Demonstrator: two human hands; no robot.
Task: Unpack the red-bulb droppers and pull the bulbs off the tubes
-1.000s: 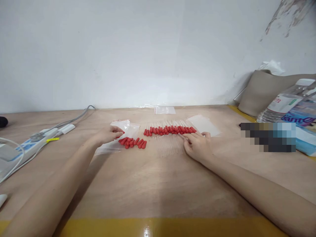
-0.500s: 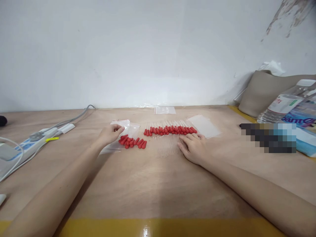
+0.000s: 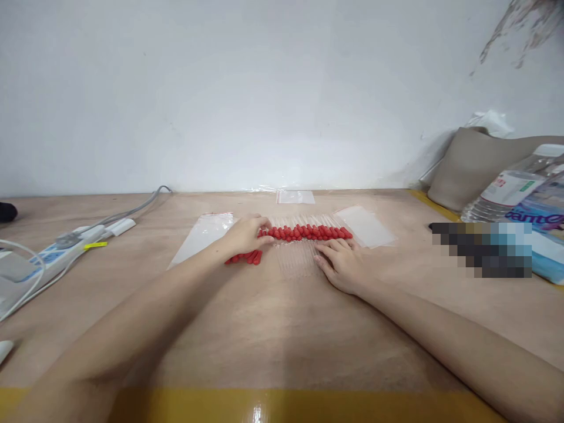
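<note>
A row of glass droppers lies on the table, their red rubber bulbs (image 3: 304, 232) packed together and clear glass tubes (image 3: 297, 258) reaching toward me and away. At the row's left end is my left hand (image 3: 249, 234), thumb and forefinger closed round a red bulb there. My right hand (image 3: 343, 261) rests on the right end with its fingers stretched out over the tubes and against the bulbs. Several loose red bulbs (image 3: 251, 257) lie below my left hand, partly hidden by it. A clear zip bag (image 3: 198, 235) lies flat to the left, under my left wrist.
Another clear bag (image 3: 368, 226) lies at the right of the row, and a small one (image 3: 296, 197) by the wall. Left stands a power strip (image 3: 66, 247) with cables. On the right are a water bottle (image 3: 506, 188), a blue packet (image 3: 549, 258) and a grey-brown container (image 3: 458, 164).
My left hand has moved right, from the bag beside the loose bulbs to the left end of the dropper row, closing on a bulb. My right hand has stayed in place.
</note>
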